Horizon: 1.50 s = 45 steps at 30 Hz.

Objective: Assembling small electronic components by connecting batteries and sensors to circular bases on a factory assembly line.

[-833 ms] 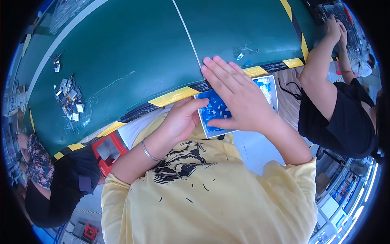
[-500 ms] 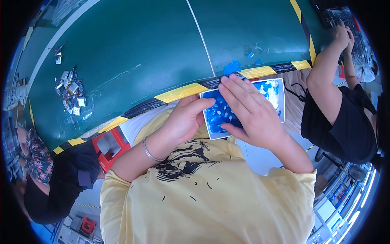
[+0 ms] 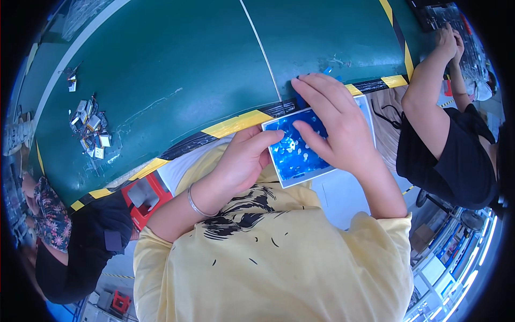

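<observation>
My left hand (image 3: 249,155) grips the left end of a white-rimmed rectangular panel (image 3: 292,161), its thumb on top near the corner. The panel's face is glossy blue with pale round spots; whether it is a sheet or a shallow tray I cannot tell. It is held at the table's near edge, in front of my yellow shirt. Over its right half is my right hand (image 3: 338,123), fingers stretched out and pointing past the table edge, thumb apart. That hand hides much of the panel's right side. Small blue scraps (image 3: 328,70) lie on the table just beyond my fingers.
The green table (image 3: 182,59) has a striped yellow-and-black edge (image 3: 236,123). Small silver battery-like packs with wires (image 3: 91,126) lie piled at its left. A red stool (image 3: 145,201) stands below. Co-workers sit on both sides; one person's arms (image 3: 432,86) reach the table at right.
My right hand has shifted up and slightly right across the panel, its fingers now over the larger blue scrap on the table edge. More of the panel's middle shows. My left hand keeps its grip.
</observation>
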Each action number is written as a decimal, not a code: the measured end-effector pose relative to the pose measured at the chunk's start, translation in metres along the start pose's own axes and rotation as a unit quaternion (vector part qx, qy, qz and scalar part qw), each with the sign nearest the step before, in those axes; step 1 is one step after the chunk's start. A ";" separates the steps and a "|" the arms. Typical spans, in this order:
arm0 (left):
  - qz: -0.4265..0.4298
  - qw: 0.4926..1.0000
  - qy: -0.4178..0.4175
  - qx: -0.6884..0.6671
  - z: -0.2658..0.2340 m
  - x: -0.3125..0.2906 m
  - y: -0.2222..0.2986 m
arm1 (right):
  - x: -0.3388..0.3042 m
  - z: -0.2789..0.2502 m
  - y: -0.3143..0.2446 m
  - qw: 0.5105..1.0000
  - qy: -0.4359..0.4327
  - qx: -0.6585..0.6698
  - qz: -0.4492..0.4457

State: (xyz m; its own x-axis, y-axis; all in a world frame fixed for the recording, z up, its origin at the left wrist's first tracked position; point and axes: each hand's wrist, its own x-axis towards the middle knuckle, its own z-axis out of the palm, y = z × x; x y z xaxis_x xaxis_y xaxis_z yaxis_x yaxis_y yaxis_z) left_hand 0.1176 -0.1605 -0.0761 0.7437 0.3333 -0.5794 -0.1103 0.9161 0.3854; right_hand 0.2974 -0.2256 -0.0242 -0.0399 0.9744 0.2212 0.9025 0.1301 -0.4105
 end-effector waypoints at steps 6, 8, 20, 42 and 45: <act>-0.008 1.000 0.022 0.009 -0.002 0.007 -0.003 | 0.001 0.002 0.008 1.000 -0.016 0.009 -0.002; -0.006 1.000 0.019 0.010 -0.002 0.008 -0.004 | 0.000 0.002 0.008 1.000 -0.010 0.025 -0.003; -0.014 1.000 0.012 0.018 -0.008 0.010 -0.007 | -0.035 -0.010 0.008 0.994 0.010 0.104 -0.036; 0.038 0.998 0.004 0.051 -0.004 0.009 -0.007 | -0.014 -0.001 0.014 0.999 0.033 0.009 -0.007; 0.042 0.998 0.007 0.051 -0.006 0.008 -0.006 | -0.017 0.006 0.003 0.998 0.013 -0.001 -0.056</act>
State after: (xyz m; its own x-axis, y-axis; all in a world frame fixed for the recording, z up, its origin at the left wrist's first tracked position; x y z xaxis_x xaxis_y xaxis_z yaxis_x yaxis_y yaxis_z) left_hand 0.1203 -0.1619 -0.0874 0.7261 0.4109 -0.5513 -0.1029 0.8577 0.5038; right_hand 0.2979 -0.2402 -0.0347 -0.1301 0.9484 0.2891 0.8938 0.2384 -0.3798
